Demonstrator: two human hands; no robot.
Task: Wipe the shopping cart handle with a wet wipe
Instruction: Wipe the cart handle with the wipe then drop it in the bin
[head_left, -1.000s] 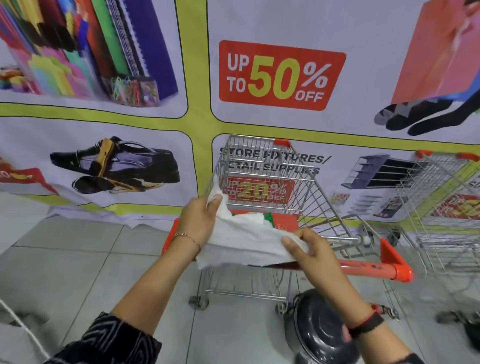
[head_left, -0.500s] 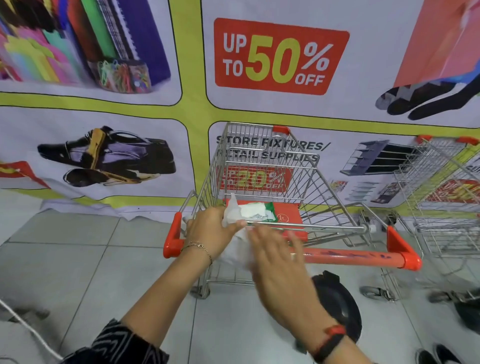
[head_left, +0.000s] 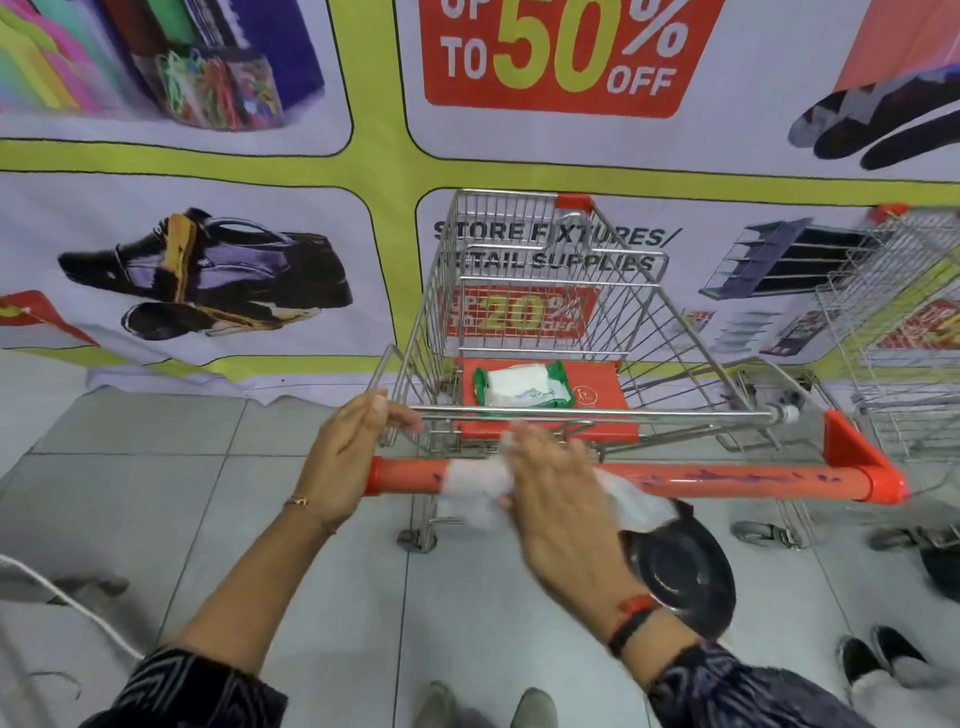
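Note:
A silver shopping cart (head_left: 675, 332) stands in front of me, its orange handle (head_left: 753, 480) running across the middle of the view. A white wet wipe (head_left: 470, 483) is draped over the left part of the handle. My right hand (head_left: 556, 493) lies on top of the wipe and presses it against the bar; the hand is blurred. My left hand (head_left: 348, 457) hovers at the handle's left end with fingers extended, holding nothing. A green and white pack of wipes (head_left: 519, 387) rests on the orange child seat (head_left: 597, 395).
A printed sale banner (head_left: 208, 270) covers the wall just behind the cart. A second wire cart (head_left: 904, 312) stands at the right. A round black object (head_left: 680, 571) sits on the tiled floor below the handle. Someone's shoes (head_left: 878, 660) are at the lower right, and a white cable (head_left: 62, 597) at the left.
Both hands held the wipe spread out above the handle; they then lowered it. Now it lies over the bar under my right hand, and my left hand has let go.

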